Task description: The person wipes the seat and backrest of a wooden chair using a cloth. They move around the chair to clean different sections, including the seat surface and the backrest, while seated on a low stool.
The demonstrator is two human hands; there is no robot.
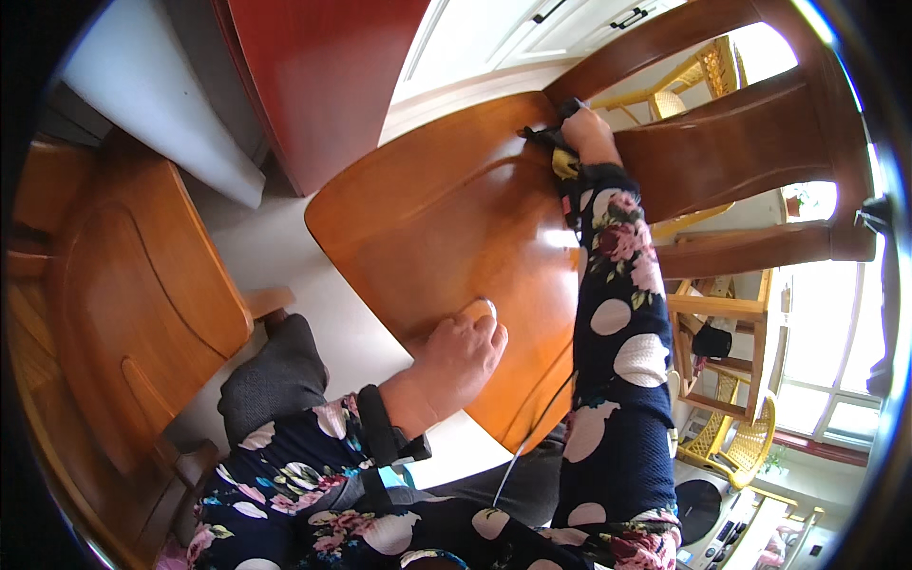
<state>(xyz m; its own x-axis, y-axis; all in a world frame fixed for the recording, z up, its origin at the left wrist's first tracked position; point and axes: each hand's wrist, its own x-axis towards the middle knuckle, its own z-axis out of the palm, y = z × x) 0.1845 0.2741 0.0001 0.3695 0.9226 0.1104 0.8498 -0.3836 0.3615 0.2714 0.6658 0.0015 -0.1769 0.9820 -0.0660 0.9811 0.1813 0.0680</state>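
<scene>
A brown wooden chair's seat (pixel 456 192) lies before me, with its slatted backrest (pixel 727 142) to the right. My left hand (pixel 456 349) rests over the near part of the seat, fingers curled around a small rounded pale thing (pixel 481 309) that I cannot identify. My right hand (pixel 588 135) reaches to the far rear of the seat beside the backrest. It is closed on a dark item (pixel 572 107), mostly hidden by the hand. Black, cloth-like material (pixel 541 137) with a yellow patch (pixel 565 164) hangs next to it.
A second wooden chair (pixel 142 285) stands at the left. Beyond the seat are a red panel (pixel 328 85) and white cabinets (pixel 499 43). A thin cable (pixel 509 470) runs by my lap. Rattan chairs (pixel 741 442) and a wooden frame (pixel 719 306) stand at the right.
</scene>
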